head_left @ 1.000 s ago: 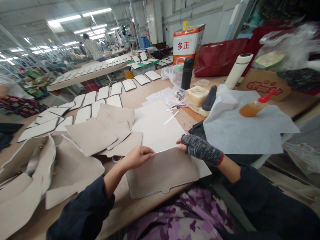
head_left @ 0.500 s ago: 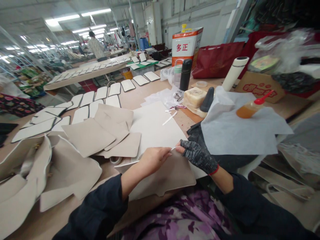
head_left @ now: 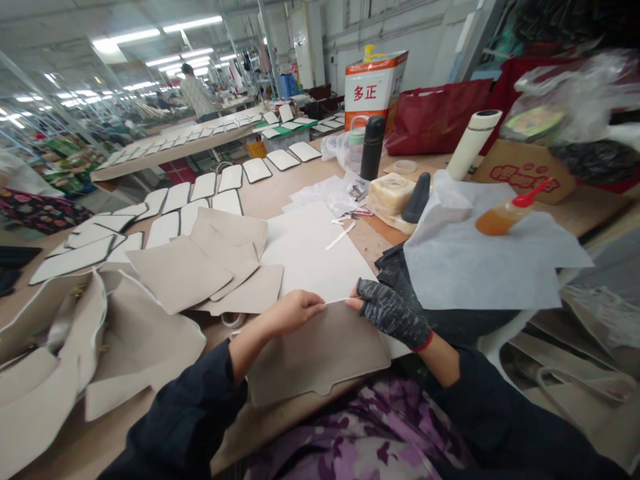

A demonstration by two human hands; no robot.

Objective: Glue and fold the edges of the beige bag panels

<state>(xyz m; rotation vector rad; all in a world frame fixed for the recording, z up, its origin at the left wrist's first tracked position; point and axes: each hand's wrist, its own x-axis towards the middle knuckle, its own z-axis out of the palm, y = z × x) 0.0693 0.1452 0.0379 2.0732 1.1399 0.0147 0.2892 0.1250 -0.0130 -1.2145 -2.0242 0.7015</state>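
Observation:
A beige leather-like panel (head_left: pixel 320 353) with a small tab on its near edge lies in front of me. My left hand (head_left: pixel 293 312), bare, is closed in a pinch on the panel's far edge. A short way to the right, my right hand (head_left: pixel 393 310), in a dark grey fingerless glove, pinches the same edge between thumb and fingers. A thin white line runs along the edge between both hands; whether it is a separate strip I cannot tell. Under and beyond the panel is a white sheet (head_left: pixel 310 247), with a narrow white strip (head_left: pixel 341 237) on it.
Beige cut pieces (head_left: pixel 183 273) overlap to the left, beside a half-formed beige bag (head_left: pixel 65 333). Dark-edged white panels (head_left: pixel 227 179) line the far side. At right stand a black flask (head_left: pixel 373 148), a cream block (head_left: pixel 393 193) and a glue bottle (head_left: pixel 503 217) on white cloth.
My left hand has slid leftward along the panel's far edge, widening the gap between my hands. My right hand stays nearly in place, and more of the white edge shows.

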